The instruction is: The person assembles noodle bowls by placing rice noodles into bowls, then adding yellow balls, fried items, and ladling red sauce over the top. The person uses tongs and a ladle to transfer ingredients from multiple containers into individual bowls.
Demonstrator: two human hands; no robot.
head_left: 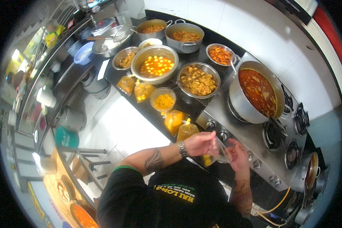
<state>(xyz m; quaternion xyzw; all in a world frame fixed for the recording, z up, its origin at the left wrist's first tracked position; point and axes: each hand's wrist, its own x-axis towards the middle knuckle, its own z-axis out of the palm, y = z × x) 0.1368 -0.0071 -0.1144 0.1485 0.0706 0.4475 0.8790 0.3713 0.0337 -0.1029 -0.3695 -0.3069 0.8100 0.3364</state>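
I had the left hand [201, 144] pinched narrow, thumb and fingertips closed on the rim of a clear plastic bag [221, 151]. The right hand [238, 155] was half-curled at the bag's other side; I couldn't tell whether it gripped or only touched. The bag, thin and glossy, hung between them in front of the stove knobs [224, 135]. (Something yellow showed low beside it, though I couldn't tell whether it was inside.)

Just past the left hand, two plump, knotted orange-brown bags [181, 127] stood on the polished black surface [192, 106], between it and a round tub [163, 101] of yellow shreds. On the brushed-steel stove [215, 110], a deep metal pot [238, 102] of red-brown stew blocked part of the burners, a dark handle leaning over its rim. Farther off sat a steel bowl [218, 84] of chunky yellow-brown pieces, a wide basin [155, 80] of orange broth dotted with pale rounds, and, against the tiled wall, two looped-handle pots [184, 46].
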